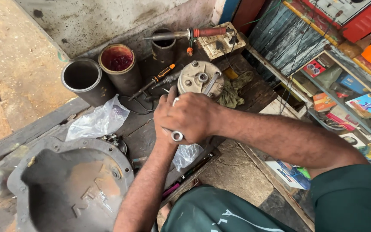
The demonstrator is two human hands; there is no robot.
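Observation:
My right hand [190, 117] is closed over a shiny ring wrench [177, 136], whose ring end sticks out below my fingers and whose other end shows above my knuckles. My left hand [165, 138] lies under the right one and is mostly hidden, so its grip cannot be seen. Both hands rest on the dark wooden bench [140, 137], just in front of a round grey metal unit [193, 78]. A second spanner [211, 83] lies on top of that unit.
An orange-black screwdriver [161, 75] and three upright pipes [82, 77] stand behind. Clear plastic bags [99, 122] lie to the left and under my hands. A large metal housing [69, 184] fills the lower left. A green rag [232, 92], a switchboard [222, 41] and cluttered shelves [348, 103] sit to the right.

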